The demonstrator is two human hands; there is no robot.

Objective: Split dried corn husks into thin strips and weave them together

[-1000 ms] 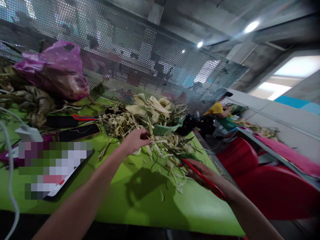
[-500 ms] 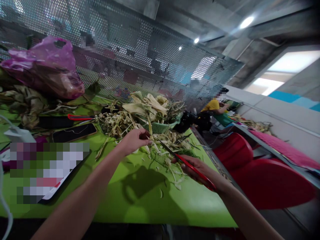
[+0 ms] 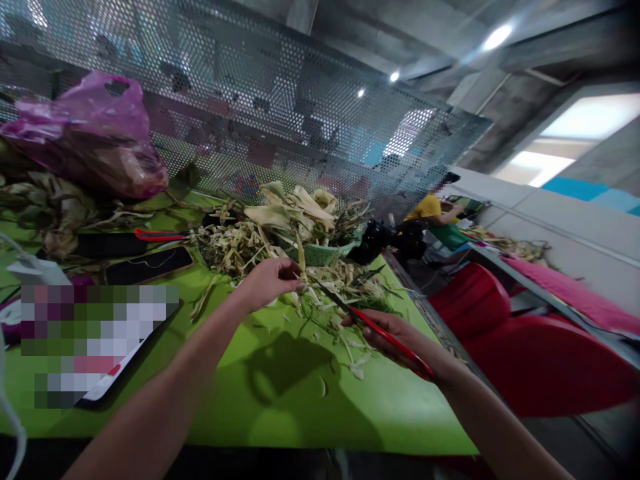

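My left hand (image 3: 273,283) pinches a pale dried plant strip (image 3: 301,257), its fingertips over the front of the plant heap. My right hand (image 3: 385,330) is wrapped round red-handled scissors (image 3: 395,341). Their dark blades slant up and left, the tips close to my left fingertips; whether they touch the strip I cannot tell. Behind my hands a green basket (image 3: 325,254) holds broad dried leaves (image 3: 295,210). Cut plant bits (image 3: 240,250) lie piled around it, with thin green and white scraps (image 3: 350,347) in front.
On the green table (image 3: 300,420), a purple plastic bag (image 3: 105,137) stands at the back left. Nearby are a red-handled tool (image 3: 160,235), a phone (image 3: 150,265) and a blurred-out flat item. Red chairs (image 3: 545,367) stand right. A person in yellow (image 3: 425,210) sits farther back.
The view has shifted very slightly. Both hands, the strip and the scissors keep nearly the same place and hold.
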